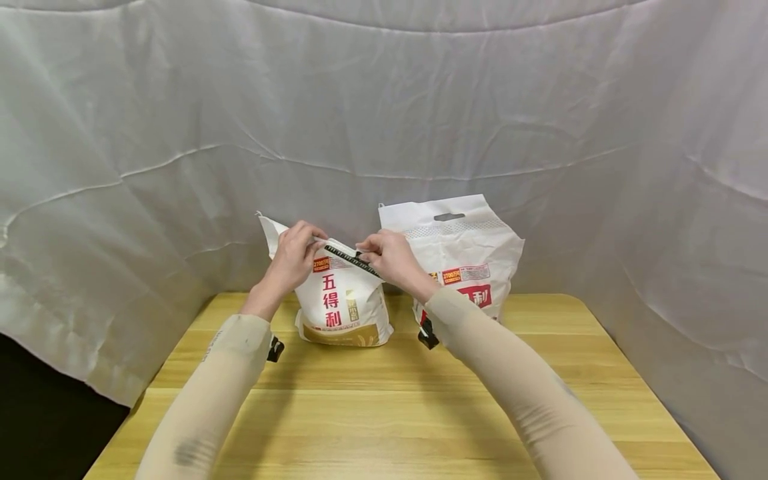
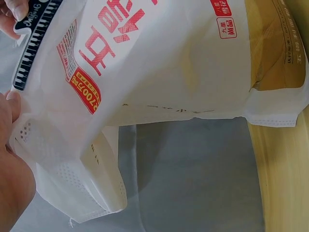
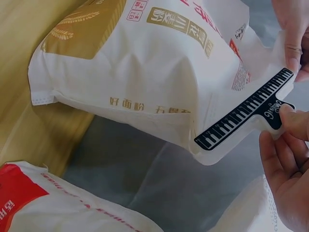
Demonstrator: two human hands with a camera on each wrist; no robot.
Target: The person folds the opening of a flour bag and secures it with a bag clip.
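Observation:
A white flour bag with red and gold print stands upright on the table. Across its folded top lies a black clip with a piano-key pattern. My right hand pinches the clip's tab between thumb and fingers, seen closely in the right wrist view. At the clip's other end, my left hand pinches the folded bag top, its thumb beside the clip. In the left wrist view, a loose corner of the bag sticks out past the left hand.
A second white flour bag with a handle slot stands just right of the first, partly behind my right forearm. Both stand on a wooden table. Grey cloth hangs behind and at the sides.

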